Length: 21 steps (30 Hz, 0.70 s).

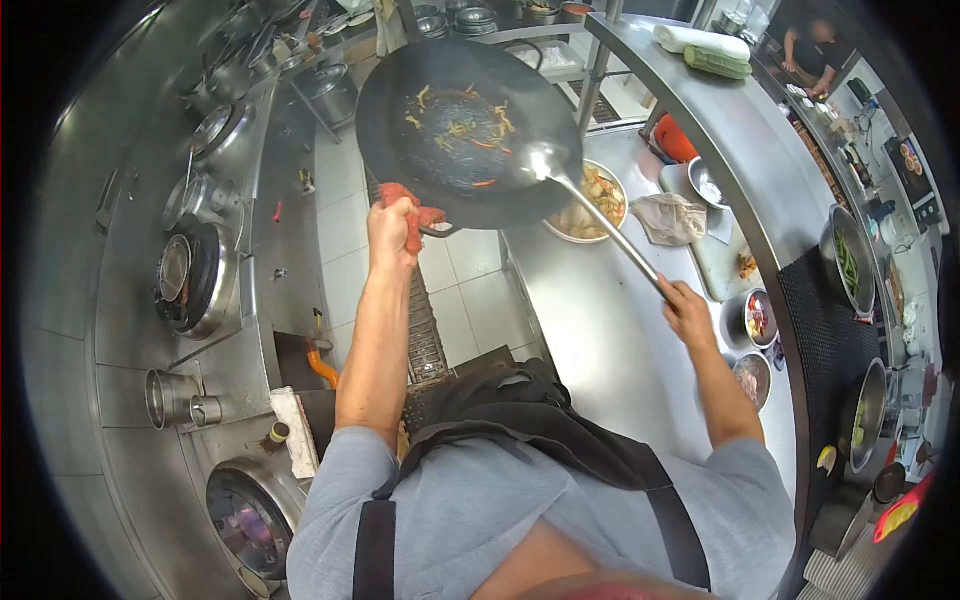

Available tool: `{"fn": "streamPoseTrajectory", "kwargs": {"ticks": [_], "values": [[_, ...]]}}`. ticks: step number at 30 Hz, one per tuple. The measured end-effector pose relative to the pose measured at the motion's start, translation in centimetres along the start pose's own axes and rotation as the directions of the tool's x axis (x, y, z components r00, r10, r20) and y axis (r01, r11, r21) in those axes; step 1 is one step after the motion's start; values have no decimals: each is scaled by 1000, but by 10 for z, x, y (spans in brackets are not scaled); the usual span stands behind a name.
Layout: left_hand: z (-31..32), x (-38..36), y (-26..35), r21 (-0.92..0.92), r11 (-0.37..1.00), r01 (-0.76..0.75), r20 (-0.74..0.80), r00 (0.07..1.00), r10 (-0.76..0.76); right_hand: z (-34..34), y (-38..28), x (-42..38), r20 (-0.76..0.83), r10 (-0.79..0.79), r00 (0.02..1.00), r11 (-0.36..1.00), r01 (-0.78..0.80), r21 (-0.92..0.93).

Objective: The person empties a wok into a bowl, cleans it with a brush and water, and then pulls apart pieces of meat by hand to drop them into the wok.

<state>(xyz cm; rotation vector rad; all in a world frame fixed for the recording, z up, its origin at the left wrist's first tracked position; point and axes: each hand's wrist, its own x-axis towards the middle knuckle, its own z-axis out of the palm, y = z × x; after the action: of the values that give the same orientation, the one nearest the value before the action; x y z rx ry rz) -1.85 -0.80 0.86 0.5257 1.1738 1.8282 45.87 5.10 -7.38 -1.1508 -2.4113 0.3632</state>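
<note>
My left hand (395, 228) is closed on a red cloth (428, 216) at the near handle of a large dark wok (400, 110), which it holds up and tilted. Yellowish strips and a few red pieces (484, 183) cling to the inside of the wok. In my right hand (686, 312), the fingers are wrapped round the long handle of a metal wok ladle (610, 228). Its bowl rests at the wok's right side. Partly under the wok's rim stands a round bowl (618, 222) filled with cooked food.
A steel counter (590, 320) runs along my right, with small ingredient bowls (760, 318) and a cutting board (715, 268). Overhead is a metal shelf (690, 90) with a cucumber-like vegetable (718, 63). Wok burners (200, 280) line my left. A person (815, 60) stands far right.
</note>
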Motion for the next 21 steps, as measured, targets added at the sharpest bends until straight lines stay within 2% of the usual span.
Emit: {"fn": "streamPoseTrajectory", "kwargs": {"ticks": [2, 4, 6, 9, 11, 15, 18, 21], "values": [[6, 4, 5, 47, 998, -35, -60, 997, 38, -28, 19, -34, -4, 57, 998, 990, -57, -126], [2, 13, -2, 46, 997, -67, -29, 997, 69, -53, 23, -53, -44, 48, 998, 985, -54, -163], [6, 9, -1, 124, 987, -104, -70, 991, 113, -60, 18, -60, -53, 52, 997, 978, -62, -198], [14, -3, 5, 113, 990, -87, -90, 991, 97, -46, 12, -49, -58, 130, 990, 988, -135, -73], [12, -8, 5, 111, 991, -78, -104, 991, 89, -25, -11, -14, -100, 101, 990, 995, -103, -12], [-3, -12, 0, 92, 993, -69, -87, 993, 77, 32, -46, 69, -132, 146, 980, 986, -134, 99], [-4, -16, 4, 101, 994, -50, -98, 993, 60, 55, -59, 104, -140, 114, 984, 993, -112, 26], [0, -16, 15, 86, 995, -46, -98, 994, 54, 45, -48, 79, -104, 64, 992, 997, -60, 45]]}}
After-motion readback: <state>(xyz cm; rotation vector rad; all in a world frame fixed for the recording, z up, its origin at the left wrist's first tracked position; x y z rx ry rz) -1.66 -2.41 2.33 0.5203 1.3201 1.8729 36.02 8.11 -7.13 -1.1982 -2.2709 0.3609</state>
